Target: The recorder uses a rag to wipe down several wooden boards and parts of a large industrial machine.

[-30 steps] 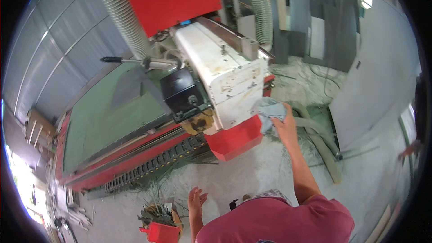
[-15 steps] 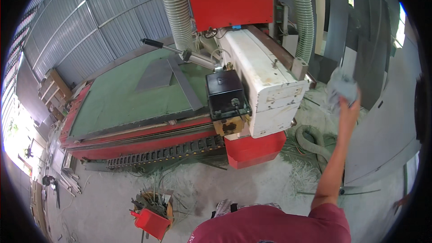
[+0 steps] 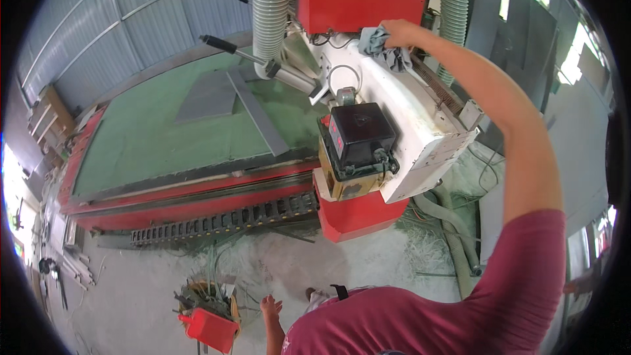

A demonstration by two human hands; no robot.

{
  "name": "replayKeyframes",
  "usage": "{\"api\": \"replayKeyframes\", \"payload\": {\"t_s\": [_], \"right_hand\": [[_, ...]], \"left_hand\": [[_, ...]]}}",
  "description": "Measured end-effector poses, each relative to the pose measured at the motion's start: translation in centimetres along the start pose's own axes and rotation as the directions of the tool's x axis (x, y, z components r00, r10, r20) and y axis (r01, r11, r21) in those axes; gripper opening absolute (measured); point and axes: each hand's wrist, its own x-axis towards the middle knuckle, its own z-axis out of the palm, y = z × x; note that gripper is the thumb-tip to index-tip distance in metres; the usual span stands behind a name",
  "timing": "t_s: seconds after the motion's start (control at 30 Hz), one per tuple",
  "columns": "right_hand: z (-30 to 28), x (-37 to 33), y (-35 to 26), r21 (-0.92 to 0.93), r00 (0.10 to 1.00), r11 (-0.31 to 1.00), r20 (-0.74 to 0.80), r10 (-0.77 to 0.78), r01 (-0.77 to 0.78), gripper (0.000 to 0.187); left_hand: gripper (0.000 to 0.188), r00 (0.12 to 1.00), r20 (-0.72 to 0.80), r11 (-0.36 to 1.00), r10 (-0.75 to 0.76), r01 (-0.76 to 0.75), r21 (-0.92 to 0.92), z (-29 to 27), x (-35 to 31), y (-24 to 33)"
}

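Note:
My right hand (image 3: 401, 33) is closed on a crumpled grey-blue cloth (image 3: 389, 54), which lies against the top of the white machine beam (image 3: 420, 108). Just above the cloth is the lower edge of a red housing (image 3: 365, 0). My left hand (image 3: 271, 305) hangs low in front of my body, nothing in it, fingers loosely apart. A black motor box (image 3: 363, 133) is fixed to the near side of the beam, below the cloth.
A green machine bed (image 3: 144, 131) carries grey sheet offcuts (image 3: 207, 98). Ribbed hoses (image 3: 272, 13) run up beside the housing. A black cable chain (image 3: 223, 219) follows the bed's near edge. On the floor stand a scrap-filled bin and a red dustpan (image 3: 211, 330). Large grey panels (image 3: 578, 131) lean at the right.
My right hand has swung the cloth from the air at the right onto the beam, beneath the red housing. My left hand has come into view low down. The view has shifted.

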Motion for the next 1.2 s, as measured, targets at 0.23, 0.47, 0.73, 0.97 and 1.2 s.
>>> {"api": "replayKeyframes", "payload": {"t_s": [0.23,0.47,0.73,0.97,1.2], "right_hand": [[2.9,1.5,1.0,-0.347,0.992,0.93,0.08,-0.099,0.121,0.045],[0.2,-6.5,-1.8,-0.178,0.947,0.963,0.287,-0.147,0.204,0.046],[-9.9,-6.8,5.6,0.141,0.918,0.928,-0.256,-0.302,0.345,0.045],[-5.5,-4.5,14.8,-0.045,0.952,0.997,-0.297,-0.076,0.065,0.048],[-2.7,0.8,22.5,-0.195,0.959,0.98,-0.281,-0.034,-0.023,0.045]], "left_hand": [[0.022,0.993,0.087,0.94,0.077,-0.101,0.326,-2.6,3.4,-0.5],[0.015,0.79,0.545,-0.023,0.281,-0.562,0.827,-6.0,9.2,-2.8],[0.021,0.854,0.354,0.452,0.382,-0.506,0.735,-1.2,13.1,1.6],[0.027,0.907,0.287,0.608,0.307,-0.419,0.675,4.5,8.8,4.0],[0.033,0.977,0.187,-0.459,0.101,-0.121,0.88,10.3,1.6,-6.2]]}}
